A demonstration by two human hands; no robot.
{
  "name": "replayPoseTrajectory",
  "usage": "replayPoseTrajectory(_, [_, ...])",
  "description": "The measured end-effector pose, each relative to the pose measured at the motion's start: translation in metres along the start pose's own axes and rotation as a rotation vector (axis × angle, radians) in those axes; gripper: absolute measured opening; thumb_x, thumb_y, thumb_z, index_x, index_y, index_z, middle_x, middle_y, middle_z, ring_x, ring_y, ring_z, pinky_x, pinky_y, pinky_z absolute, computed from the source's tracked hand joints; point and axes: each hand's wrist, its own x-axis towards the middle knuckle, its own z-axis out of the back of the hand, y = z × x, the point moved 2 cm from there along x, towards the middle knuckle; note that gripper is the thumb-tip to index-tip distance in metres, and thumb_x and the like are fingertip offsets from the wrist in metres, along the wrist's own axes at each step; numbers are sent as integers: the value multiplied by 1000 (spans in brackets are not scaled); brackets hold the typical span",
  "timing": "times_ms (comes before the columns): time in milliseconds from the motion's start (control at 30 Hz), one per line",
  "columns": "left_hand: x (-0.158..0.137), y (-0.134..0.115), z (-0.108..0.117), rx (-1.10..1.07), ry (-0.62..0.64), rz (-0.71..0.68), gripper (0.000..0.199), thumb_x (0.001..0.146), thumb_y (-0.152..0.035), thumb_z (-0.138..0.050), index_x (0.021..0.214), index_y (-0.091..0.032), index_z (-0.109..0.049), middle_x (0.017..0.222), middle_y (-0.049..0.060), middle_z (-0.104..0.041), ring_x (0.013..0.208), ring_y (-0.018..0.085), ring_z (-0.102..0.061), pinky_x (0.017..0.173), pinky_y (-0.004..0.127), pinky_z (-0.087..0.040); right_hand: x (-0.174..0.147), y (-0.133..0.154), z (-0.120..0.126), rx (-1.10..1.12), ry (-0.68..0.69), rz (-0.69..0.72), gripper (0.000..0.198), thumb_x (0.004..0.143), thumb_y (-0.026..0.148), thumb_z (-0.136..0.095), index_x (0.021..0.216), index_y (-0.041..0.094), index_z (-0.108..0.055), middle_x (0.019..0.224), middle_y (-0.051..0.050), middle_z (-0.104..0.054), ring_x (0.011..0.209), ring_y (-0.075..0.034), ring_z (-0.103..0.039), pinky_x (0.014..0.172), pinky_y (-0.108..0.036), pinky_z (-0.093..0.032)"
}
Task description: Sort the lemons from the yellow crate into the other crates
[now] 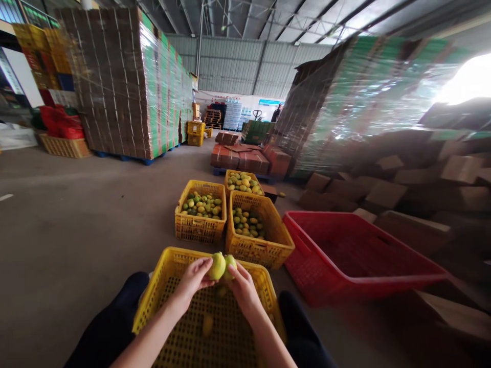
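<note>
My left hand (198, 278) is closed on a yellow-green lemon (217, 266), its thumb on the near side. Against that fruit, my right hand (243, 286) grips a second, greener lemon (230, 266). Both hands are raised over a yellow plastic crate (169, 255) that stands between my legs. Low in this crate a blurred yellow fruit (207, 325) shows, and another darker one is partly hidden under my hands.
Ahead stand yellow crates of fruit: a left one (199, 225), a right one (261, 249) and one behind (230, 174). A red bin (326, 276) is at my right, beside a heap of cartons (383, 194). Wrapped pallet stacks (111, 87) rise farther off.
</note>
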Motion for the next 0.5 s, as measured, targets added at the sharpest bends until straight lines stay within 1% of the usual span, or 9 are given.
replayPoseTrajectory(100, [5, 7, 3, 4, -2, 15, 52, 71, -55, -77, 102, -15, -67, 92, 10, -75, 70, 17, -72, 66, 25, -55, -1, 4, 0, -4, 11, -3, 34, 65, 45, -83, 89, 22, -74, 95, -6, -74, 91, -26, -66, 76, -34, -51])
replayPoseTrajectory(200, [6, 9, 3, -35, -31, 8, 47, 73, -53, -76, 99, -16, -65, 89, 7, -74, 67, 15, -71, 66, 25, -55, -1, 4, 1, -15, -9, -6, 35, 64, 46, -83, 87, 21, -74, 93, -6, -74, 92, -27, -66, 75, -35, -50])
replayPoseTrajectory(267, [4, 6, 0, -72, -54, -26, 44, 70, -51, -79, 94, -17, -64, 87, 4, -73, 67, 15, -70, 66, 25, -55, -1, 3, 1, -29, -47, 1, 37, 64, 46, -84, 90, 22, -74, 93, -6, -73, 91, -26, -66, 74, -34, -50])
replayPoseTrajectory(333, [1, 2, -4, -105, -70, -51, 44, 63, -47, -85, 88, -17, -64, 83, 2, -71, 66, 13, -68, 66, 25, -55, -1, 2, 2, -33, -71, 12, 39, 62, 46, -85, 91, 22, -74, 92, -5, -73, 89, -26, -66, 73, -34, -49])
replayPoseTrajectory(400, [-2, -2, -8, -126, -74, -54, 44, 57, -43, -89, 83, -16, -65, 80, 1, -70, 63, 11, -66, 66, 24, -55, 0, 2, 1, -30, -65, 20, 39, 61, 48, -86, 86, 21, -73, 89, -5, -73, 88, -26, -66, 73, -34, -49])
replayPoseTrajectory(500, [-4, -7, -9, -113, -50, -52, 45, 57, -43, -89, 84, -15, -68, 81, 3, -71, 63, 10, -64, 66, 23, -53, 0, 2, -1, -27, -47, 30, 37, 59, 50, -85, 78, 21, -72, 85, -5, -73, 90, -26, -66, 73, -33, -48])
